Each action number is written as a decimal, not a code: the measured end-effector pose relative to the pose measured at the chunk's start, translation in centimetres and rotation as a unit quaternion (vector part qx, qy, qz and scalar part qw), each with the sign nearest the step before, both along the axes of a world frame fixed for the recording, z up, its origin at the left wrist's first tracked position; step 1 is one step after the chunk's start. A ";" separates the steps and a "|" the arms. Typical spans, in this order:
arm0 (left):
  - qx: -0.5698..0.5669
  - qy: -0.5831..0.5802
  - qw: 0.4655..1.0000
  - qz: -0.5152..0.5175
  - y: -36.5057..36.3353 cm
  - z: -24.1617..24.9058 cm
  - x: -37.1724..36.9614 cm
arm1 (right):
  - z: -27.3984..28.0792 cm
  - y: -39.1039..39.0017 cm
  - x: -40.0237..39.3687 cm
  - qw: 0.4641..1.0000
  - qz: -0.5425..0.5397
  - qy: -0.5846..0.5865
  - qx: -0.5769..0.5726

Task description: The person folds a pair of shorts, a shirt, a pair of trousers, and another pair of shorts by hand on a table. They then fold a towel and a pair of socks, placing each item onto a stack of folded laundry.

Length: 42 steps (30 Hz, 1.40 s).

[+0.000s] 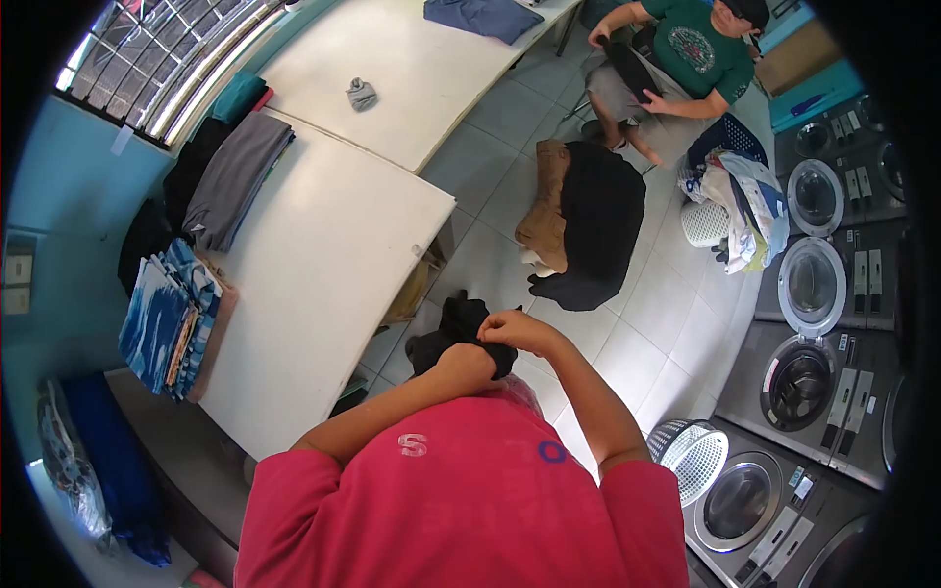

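Note:
Both of my hands are close together in front of my chest, on a bunched black cloth [464,323]. My left hand [467,367] is closed on the lower part of it, with the fingers mostly hidden behind the fabric. Pinched at the cloth's upper right edge is my right hand [510,331], fingers together. The cloth hangs in folds, and its exact shape cannot be made out. Beyond it, a black garment [600,225] and a brown one [546,211] lie draped over something hidden.
White tables [323,265] stand at left with folded patterned clothes [169,318], grey clothes [235,176] and a small grey bundle [362,95]. A seated person [691,59] holds dark cloth. Washing machines [735,500], a white basket [689,459] and a laundry pile [740,201] are at right.

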<state>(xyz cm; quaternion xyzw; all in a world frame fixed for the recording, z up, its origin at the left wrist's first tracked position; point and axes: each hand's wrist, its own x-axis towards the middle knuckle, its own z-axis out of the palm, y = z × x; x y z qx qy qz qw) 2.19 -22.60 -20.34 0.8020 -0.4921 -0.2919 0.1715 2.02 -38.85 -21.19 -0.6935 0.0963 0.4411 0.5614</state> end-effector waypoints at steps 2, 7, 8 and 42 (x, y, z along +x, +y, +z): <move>0.012 0.004 0.999 -0.048 -0.6 0.6 -0.3 | -1.4 -0.5 -0.6 0.999 0.034 0.008 -0.015; -0.007 0.030 0.999 0.023 -1.2 0.2 0.4 | -4.8 -0.6 -2.2 0.959 -0.253 -0.067 0.109; -0.074 0.038 0.993 0.088 -0.8 -0.1 0.8 | -5.7 -1.1 -2.1 0.959 -0.253 -0.067 0.110; -0.351 0.551 0.696 0.298 -8.1 3.3 18.0 | 22.9 8.2 0.0 0.802 0.237 -0.488 0.250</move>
